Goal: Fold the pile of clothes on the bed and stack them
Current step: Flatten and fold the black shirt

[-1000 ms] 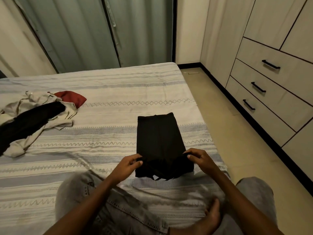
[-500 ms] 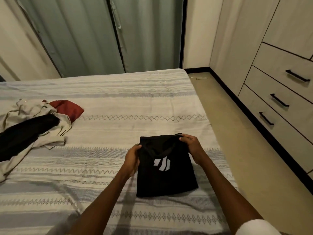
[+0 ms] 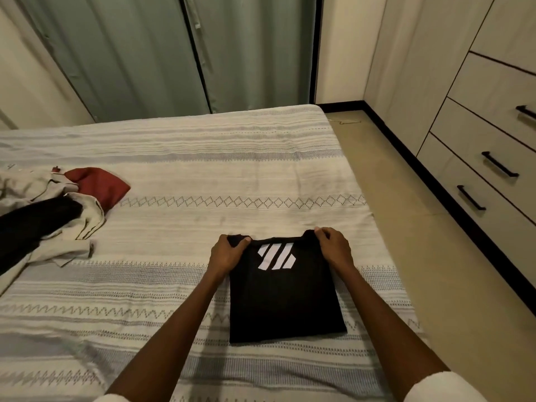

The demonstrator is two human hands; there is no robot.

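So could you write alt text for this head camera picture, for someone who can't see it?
Two hands, the left hand and the right hand, pinch the far corners of a folded black garment with a white striped logo, lying on a striped bed. An unfolded pile of clothes in cream, black and red lies at the left; a wardrobe with drawers stands at the right.

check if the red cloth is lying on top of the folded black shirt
No, the red cloth lies far left, apart from the black shirt.

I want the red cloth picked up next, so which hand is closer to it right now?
Left. The left hand grips the black shirt's far left corner, on the side toward the red cloth. The right hand grips the far right corner, farther away.
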